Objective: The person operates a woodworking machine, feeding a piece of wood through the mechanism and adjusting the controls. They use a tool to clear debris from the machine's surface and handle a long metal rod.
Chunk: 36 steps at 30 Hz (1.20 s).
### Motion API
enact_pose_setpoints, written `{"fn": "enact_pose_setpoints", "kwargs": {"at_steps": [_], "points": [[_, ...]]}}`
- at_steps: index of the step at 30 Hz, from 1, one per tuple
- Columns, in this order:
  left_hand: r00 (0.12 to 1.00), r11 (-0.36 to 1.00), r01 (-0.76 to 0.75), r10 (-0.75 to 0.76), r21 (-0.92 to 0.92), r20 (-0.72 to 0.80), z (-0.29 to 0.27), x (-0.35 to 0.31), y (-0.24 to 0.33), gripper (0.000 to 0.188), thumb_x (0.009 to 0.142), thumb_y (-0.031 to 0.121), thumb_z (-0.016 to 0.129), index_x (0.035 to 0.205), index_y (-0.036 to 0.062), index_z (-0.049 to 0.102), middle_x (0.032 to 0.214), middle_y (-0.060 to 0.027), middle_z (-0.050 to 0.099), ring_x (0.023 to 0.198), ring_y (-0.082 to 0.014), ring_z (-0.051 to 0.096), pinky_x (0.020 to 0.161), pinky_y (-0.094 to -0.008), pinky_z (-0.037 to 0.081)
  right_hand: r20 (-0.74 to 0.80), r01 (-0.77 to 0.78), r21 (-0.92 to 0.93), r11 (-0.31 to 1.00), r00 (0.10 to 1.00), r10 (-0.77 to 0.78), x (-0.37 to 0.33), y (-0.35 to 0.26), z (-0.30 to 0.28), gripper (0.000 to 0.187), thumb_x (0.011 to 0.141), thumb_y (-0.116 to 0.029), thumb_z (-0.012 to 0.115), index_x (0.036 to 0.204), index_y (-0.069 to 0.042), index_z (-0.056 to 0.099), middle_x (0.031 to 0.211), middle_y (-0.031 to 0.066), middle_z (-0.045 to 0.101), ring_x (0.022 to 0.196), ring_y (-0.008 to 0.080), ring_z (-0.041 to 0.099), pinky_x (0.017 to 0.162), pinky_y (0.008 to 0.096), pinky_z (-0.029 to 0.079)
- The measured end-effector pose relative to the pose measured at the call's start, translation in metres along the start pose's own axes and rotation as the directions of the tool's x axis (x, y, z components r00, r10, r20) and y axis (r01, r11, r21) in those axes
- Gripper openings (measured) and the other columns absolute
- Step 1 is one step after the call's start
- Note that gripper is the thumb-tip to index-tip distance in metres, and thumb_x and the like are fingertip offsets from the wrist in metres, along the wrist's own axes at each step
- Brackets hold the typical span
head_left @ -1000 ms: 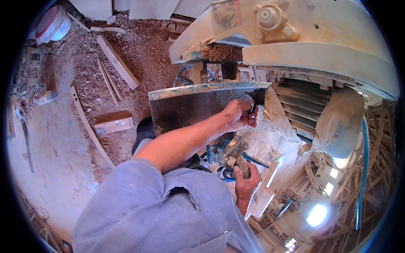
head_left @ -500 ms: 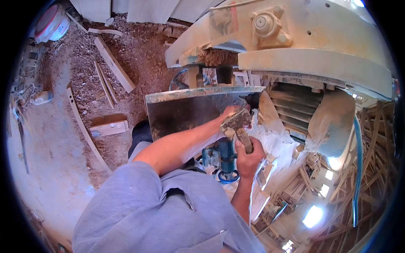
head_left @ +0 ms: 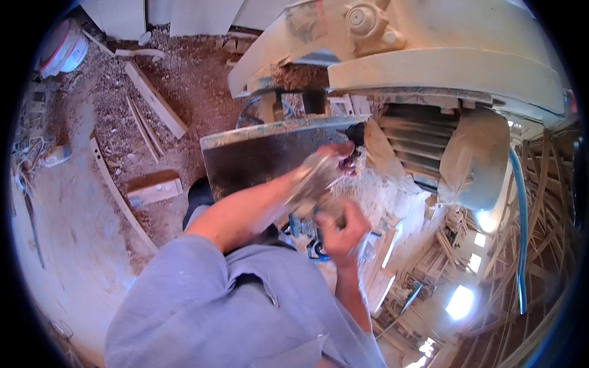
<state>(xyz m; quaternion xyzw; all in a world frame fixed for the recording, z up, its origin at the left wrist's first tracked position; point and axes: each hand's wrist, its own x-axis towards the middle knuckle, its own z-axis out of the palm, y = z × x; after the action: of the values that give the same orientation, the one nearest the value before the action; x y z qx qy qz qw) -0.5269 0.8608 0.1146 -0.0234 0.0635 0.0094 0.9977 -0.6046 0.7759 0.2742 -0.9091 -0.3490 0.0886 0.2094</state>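
My right hand [head_left: 346, 233] is closed round the short wooden handle of a hammer [head_left: 311, 184]. The hammer's dusty head is smeared by motion and passes in front of my left forearm and wrist. Beyond it, my left hand [head_left: 336, 153] has its fingers curled at the right end of a machine table [head_left: 264, 138], beside a dark fitting [head_left: 354, 134]. What those fingers hold is hidden. The table is a tilted plate with a worn pale edge and a dark face. Just right of my left hand stands a slatted dark opening [head_left: 420, 138] in the machine.
The large cream machine body [head_left: 442, 67] overhangs the far side. A blue hose [head_left: 519, 233] hangs at the right, before stacked wooden strips [head_left: 546, 202]. Planks [head_left: 156, 101], a curved strip [head_left: 119, 193] and a white bucket [head_left: 64, 49] lie on the dusty floor at left.
The hammer and my right hand have moved left and a little nearer to me, the head now blurred. My left hand stays at the table's end. The whole view has shifted slightly.
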Motion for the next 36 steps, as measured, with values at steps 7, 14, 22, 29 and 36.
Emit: {"fn": "enact_pose_setpoints", "kwargs": {"at_steps": [7, 14, 22, 29, 36], "points": [[0.996, 0.901, -0.038, 0.068, 0.432, -0.055, 0.002, -0.002, 0.014, 0.025, 0.096, 0.030, 0.056, 0.085, 0.0071, 0.060, 0.071, -0.0040, 0.056, 0.062, -0.0189, 0.054, 0.063, -0.0354, 0.048, -0.086, -0.274, 0.124, 0.954, 0.955, 0.285, 0.008, 0.022, -0.006, 0.026, 0.075, -0.018, 0.075, 0.091, 0.000, 0.065, 0.077, 0.0172, 0.065, 0.069, 0.0310, 0.064, 0.065, 0.0386, 0.050], [0.999, 0.990, 0.042, -0.039, 0.137, -0.025, -0.008, 0.014, 0.000, 0.025, 0.095, 0.029, 0.059, 0.092, 0.0046, 0.060, 0.079, -0.0071, 0.060, 0.070, -0.0214, 0.058, 0.070, -0.0396, 0.051, -0.047, -0.210, 0.064, 0.976, 0.976, 0.213, -0.038, 0.026, 0.004, 0.031, 0.071, -0.021, 0.077, 0.091, 0.000, 0.064, 0.084, 0.0185, 0.063, 0.076, 0.0331, 0.062, 0.069, 0.0395, 0.048], [0.996, 0.937, -0.093, 0.084, 0.335, 0.042, -0.022, 0.030, -0.023, 0.023, 0.087, 0.002, 0.058, 0.109, 0.0010, 0.064, 0.099, -0.0068, 0.066, 0.089, -0.0183, 0.058, 0.083, -0.0332, 0.044, -0.061, -0.440, 0.078, 0.894, 0.893, 0.445, -0.071, 0.033, 0.004, 0.033, 0.074, -0.020, 0.078, 0.094, 0.002, 0.065, 0.077, 0.0143, 0.067, 0.069, 0.0222, 0.064, 0.064, 0.0338, 0.050], [0.977, 0.847, -0.097, 0.182, 0.522, -0.113, -0.009, 0.045, -0.026, 0.025, 0.085, 0.000, 0.054, 0.108, -0.0011, 0.065, 0.101, -0.0058, 0.066, 0.090, -0.0159, 0.057, 0.080, -0.0301, 0.043, -0.090, -0.403, 0.232, 0.885, 0.897, 0.432, -0.086, 0.041, 0.002, 0.035, 0.077, -0.025, 0.077, 0.096, 0.003, 0.065, 0.078, 0.0088, 0.067, 0.071, 0.0151, 0.061, 0.065, 0.0311, 0.050], [0.985, 0.783, -0.021, 0.122, 0.621, -0.120, -0.006, 0.048, -0.021, 0.023, 0.090, 0.013, 0.055, 0.108, 0.0033, 0.065, 0.104, -0.0079, 0.067, 0.089, -0.0165, 0.056, 0.078, -0.0302, 0.044, -0.039, -0.442, 0.208, 0.873, 0.888, 0.459, -0.085, 0.048, 0.010, 0.036, 0.075, -0.023, 0.078, 0.096, 0.002, 0.065, 0.078, 0.0125, 0.067, 0.071, 0.0188, 0.062, 0.066, 0.0328, 0.050]]}}
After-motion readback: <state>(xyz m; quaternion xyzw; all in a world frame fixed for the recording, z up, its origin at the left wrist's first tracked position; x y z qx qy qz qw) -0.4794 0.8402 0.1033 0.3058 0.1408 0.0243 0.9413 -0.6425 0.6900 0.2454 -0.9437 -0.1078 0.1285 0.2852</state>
